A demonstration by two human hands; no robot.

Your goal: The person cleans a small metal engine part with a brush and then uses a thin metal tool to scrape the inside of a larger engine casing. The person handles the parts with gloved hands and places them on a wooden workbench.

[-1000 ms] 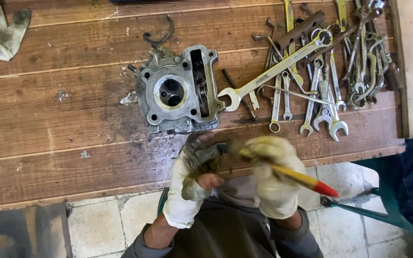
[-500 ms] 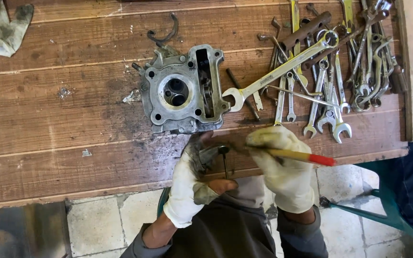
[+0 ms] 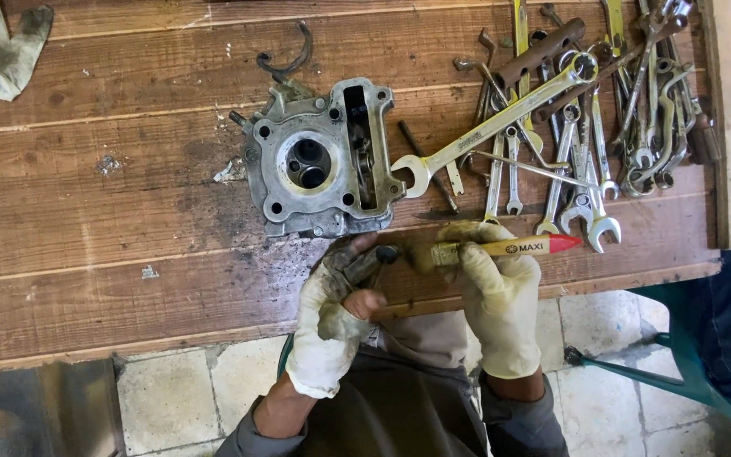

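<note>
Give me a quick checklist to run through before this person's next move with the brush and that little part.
1. Brush firmly gripped in the right hand: ok.
2. Small dark part pinched in the left hand: ok.
3. Bristles touching the part: cannot tell.
4. Gloves whole: not ok, the left one is torn and bare fingers show.
5. Engine part lying flat on the wooden bench: ok.
6. Long wrench lying apart from both hands: ok.
</note>
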